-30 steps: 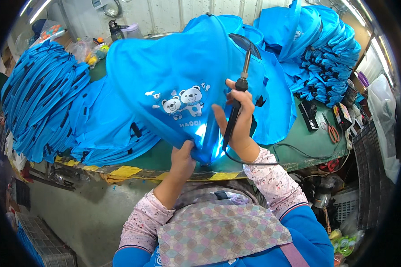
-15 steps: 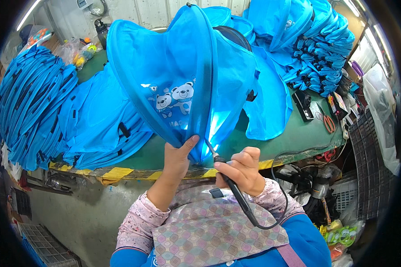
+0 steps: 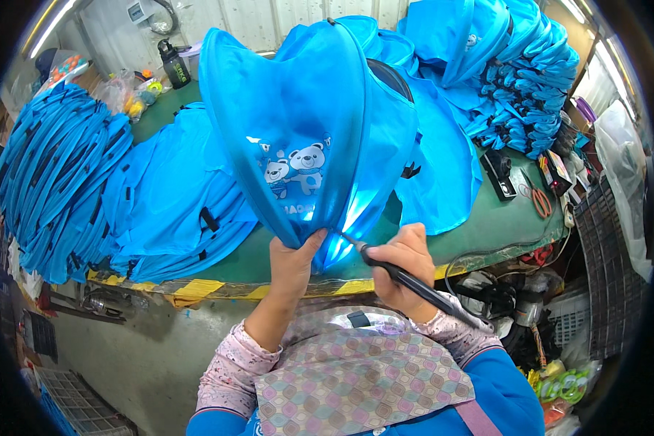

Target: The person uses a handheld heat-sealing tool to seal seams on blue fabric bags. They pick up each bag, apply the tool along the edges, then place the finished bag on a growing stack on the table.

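Observation:
My left hand (image 3: pixel 292 261) pinches the lower edge of a bright blue fabric piece (image 3: pixel 305 138) printed with two cartoon bears, holding it up over the green table (image 3: pixel 487 218). My right hand (image 3: pixel 405 267) grips a black pen-shaped corded tool (image 3: pixel 414 282), its metal tip touching the fabric's bottom edge just right of my left thumb. The tool's cord runs off to the lower right.
Stacks of the same blue fabric lie at left (image 3: pixel 58 174), middle (image 3: pixel 174 211) and back right (image 3: pixel 516 58). Scissors (image 3: pixel 539 200) and small black tools lie at the table's right. A dark bottle (image 3: pixel 174 65) stands at the back. Yellow-black tape marks the table's front edge.
My right hand has come down from holding the tool upright against the fabric to the bottom edge beside my left hand. The fabric piece has been turned and raised.

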Motion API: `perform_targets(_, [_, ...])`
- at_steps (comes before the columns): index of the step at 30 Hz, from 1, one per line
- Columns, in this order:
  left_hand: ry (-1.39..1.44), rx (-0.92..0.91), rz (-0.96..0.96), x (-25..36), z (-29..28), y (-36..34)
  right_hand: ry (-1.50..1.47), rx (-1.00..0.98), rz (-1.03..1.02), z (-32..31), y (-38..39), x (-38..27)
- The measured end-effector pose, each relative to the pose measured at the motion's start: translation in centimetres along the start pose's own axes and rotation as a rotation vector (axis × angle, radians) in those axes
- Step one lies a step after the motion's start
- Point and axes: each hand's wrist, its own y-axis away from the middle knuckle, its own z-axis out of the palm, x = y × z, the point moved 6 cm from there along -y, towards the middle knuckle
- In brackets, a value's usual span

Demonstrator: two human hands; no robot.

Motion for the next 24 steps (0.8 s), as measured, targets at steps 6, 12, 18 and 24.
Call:
perform_targets(6, [-0.06,0.242,0.327,1.8,0.1,1.8,0.146,0.063,-0.268,1.9,-3.0,1.9])
perform_targets(12, [0.023,-0.002,0.029,-1.9,-1.9,2.4,0.028,-0.031,-0.153,0.6,-2.7,-0.1])
perform_targets(18, [0.275,0.031,-0.018,-2.5,-0.2,1.3,0.075,-0.076,-0.266,1.5,-0.8,-1.9])
perform_targets(24, [0.293,0.102,0.023,-2.3,-0.2,1.4,0.133,-0.1,-0.338,2.9,-0.4,-2.5])
